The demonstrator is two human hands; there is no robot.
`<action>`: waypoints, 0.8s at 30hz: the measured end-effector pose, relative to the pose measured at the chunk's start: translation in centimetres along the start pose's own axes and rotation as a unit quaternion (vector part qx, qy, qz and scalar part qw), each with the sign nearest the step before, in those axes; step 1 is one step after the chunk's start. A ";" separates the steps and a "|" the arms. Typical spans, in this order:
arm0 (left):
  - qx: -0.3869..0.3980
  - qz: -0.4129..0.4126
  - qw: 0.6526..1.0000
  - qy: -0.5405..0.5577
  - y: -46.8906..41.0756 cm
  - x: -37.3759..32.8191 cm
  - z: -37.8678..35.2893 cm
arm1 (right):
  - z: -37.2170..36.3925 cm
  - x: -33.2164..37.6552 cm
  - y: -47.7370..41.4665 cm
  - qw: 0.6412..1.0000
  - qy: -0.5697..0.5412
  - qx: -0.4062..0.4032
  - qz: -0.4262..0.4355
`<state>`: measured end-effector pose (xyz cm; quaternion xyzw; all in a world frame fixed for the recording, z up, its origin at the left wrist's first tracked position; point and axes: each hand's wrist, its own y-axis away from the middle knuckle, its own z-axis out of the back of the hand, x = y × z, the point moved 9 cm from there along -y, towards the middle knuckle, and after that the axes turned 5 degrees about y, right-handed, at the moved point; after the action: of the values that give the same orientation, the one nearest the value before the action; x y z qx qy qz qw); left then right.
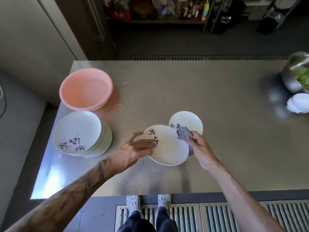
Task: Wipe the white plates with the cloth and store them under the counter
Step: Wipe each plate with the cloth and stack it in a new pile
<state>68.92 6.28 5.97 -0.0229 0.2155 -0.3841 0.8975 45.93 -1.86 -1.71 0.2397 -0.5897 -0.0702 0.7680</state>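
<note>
White round plate w/ black calligraphy [168, 149], tilted, mid steel counter [225, 148]. Crumpled grey fabric cloth [183, 133] at its right rim, overlapping second white plate [189, 120] lying flat just behind. Stack of matching white plates [78, 131] at left, well apart.

Head view, steeply down onto counter [217, 114]
</note>
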 end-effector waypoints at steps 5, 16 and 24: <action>-0.035 -0.019 0.995 -0.087 -2.3 0.5 -0.9 | 2.3 -0.5 -0.8 0.998 0.058 -0.035 0.015; -0.070 0.162 0.984 0.001 -8.8 7.1 -6.0 | 8.0 -2.1 -5.5 0.987 0.104 -0.124 0.015; -0.057 0.311 0.943 0.099 -11.8 11.9 -11.0 | 10.2 -3.9 -9.9 0.979 0.131 -0.158 -0.001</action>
<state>63.78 -8.98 -5.95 0.0320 0.3215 -0.0731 0.9435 36.89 -11.90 -7.62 0.1233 -0.4654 -0.1309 0.8666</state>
